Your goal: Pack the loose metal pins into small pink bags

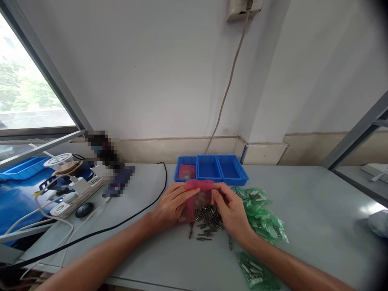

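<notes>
A pink translucent bag (pixel 201 194) is held up between both hands over the table. My left hand (pixel 172 204) has its fingers closed on the bag's left side. At the bag's upper right edge, my right hand (pixel 232 208) pinches it between thumb and fingers. Directly below lies a pile of small metal pins (pixel 209 218), with a few loose ones nearer the front. Part of another pink piece shows under my left hand. Green plastic bags (pixel 263 220) with metal parts inside lie beside and partly behind my right forearm.
Behind the hands stand three joined blue bins (pixel 209 168); the left one holds a pink bag (pixel 187 171). A black cable (pixel 121 221) crosses the table at left, near a power strip (pixel 77 198) and a round black object (pixel 84 209). Metal frame bars stand at both sides.
</notes>
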`<state>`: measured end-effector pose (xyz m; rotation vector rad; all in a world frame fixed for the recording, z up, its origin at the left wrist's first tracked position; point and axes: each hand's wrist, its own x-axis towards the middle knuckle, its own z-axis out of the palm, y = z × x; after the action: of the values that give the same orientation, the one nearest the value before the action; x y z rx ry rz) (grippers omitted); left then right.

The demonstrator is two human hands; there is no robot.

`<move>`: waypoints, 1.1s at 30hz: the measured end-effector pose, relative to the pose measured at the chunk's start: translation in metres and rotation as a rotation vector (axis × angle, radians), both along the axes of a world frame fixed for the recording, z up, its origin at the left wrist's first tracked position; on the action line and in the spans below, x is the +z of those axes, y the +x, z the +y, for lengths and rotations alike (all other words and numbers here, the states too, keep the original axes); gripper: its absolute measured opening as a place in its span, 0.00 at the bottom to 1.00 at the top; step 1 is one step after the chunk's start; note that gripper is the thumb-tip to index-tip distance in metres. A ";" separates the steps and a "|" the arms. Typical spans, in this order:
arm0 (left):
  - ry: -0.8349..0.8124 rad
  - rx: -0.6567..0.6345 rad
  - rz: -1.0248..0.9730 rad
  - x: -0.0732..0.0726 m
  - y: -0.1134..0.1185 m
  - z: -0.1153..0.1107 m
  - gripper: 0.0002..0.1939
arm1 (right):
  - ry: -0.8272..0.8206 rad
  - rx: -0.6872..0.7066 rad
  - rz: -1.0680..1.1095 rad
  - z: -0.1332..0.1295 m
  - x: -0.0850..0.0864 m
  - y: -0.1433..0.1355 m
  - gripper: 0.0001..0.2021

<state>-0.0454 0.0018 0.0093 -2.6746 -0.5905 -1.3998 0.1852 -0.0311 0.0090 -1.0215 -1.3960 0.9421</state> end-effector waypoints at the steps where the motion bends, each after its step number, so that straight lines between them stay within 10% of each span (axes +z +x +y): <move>1: 0.009 -0.004 -0.008 -0.001 0.000 0.000 0.25 | 0.011 -0.005 -0.005 0.000 0.001 0.000 0.11; 33: -0.002 -0.016 0.070 0.004 -0.003 -0.003 0.25 | -0.028 0.060 0.060 -0.006 0.005 -0.003 0.14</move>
<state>-0.0484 -0.0008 0.0133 -2.7228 -0.5653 -1.3046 0.1826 -0.0367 0.0144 -0.9688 -1.3735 1.0307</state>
